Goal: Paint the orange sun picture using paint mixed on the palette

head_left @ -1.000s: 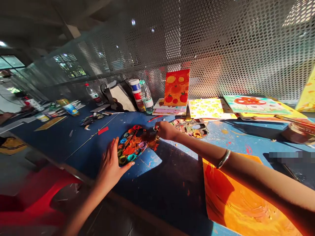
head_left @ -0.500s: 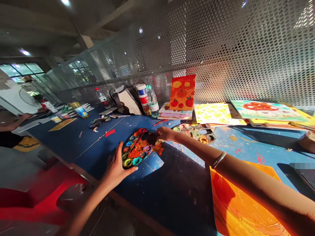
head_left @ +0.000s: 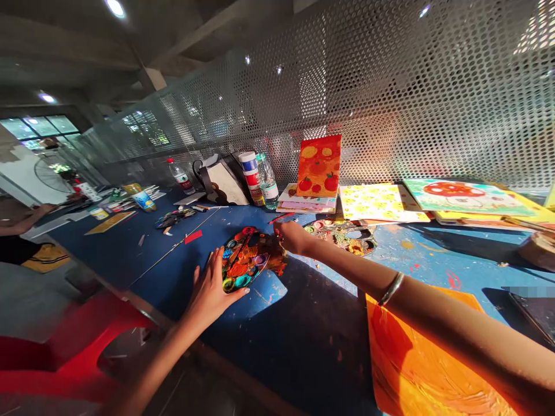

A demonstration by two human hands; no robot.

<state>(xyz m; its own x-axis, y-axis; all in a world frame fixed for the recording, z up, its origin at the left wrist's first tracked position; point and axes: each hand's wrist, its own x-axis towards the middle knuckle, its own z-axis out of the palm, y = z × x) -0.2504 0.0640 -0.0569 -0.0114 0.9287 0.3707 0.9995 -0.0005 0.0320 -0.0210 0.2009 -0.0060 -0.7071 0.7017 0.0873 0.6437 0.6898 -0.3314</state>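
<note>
My left hand [head_left: 212, 286] lies at the near left rim of a paint palette [head_left: 243, 283], thumb and fingers spread round its edge and holding it. The wells hold red, blue, turquoise, yellow and purple paint, with thick orange and brown smears across the middle. Over the palette's right side my right hand [head_left: 292, 237] is closed, its fingers pinched together low over brown-orange paint. What it grips is mostly hidden; only a slim bit shows beneath the fingers. Under my right forearm lies an orange and yellow painting [head_left: 416, 358] with swirled strokes.
A second palette [head_left: 342, 234] sits beyond my right wrist. Behind stand a water bottle [head_left: 269, 188], stacked paint jars [head_left: 251, 179], a bag [head_left: 225, 182] and a red-orange painting [head_left: 319, 164]. A red stool [head_left: 73, 346] is at left; another person's arm [head_left: 26, 219] rests farther off.
My left fingers have shifted inward over the palette's left rim. My right hand has moved slightly down and nearer me over the brown-orange paint, still closed.
</note>
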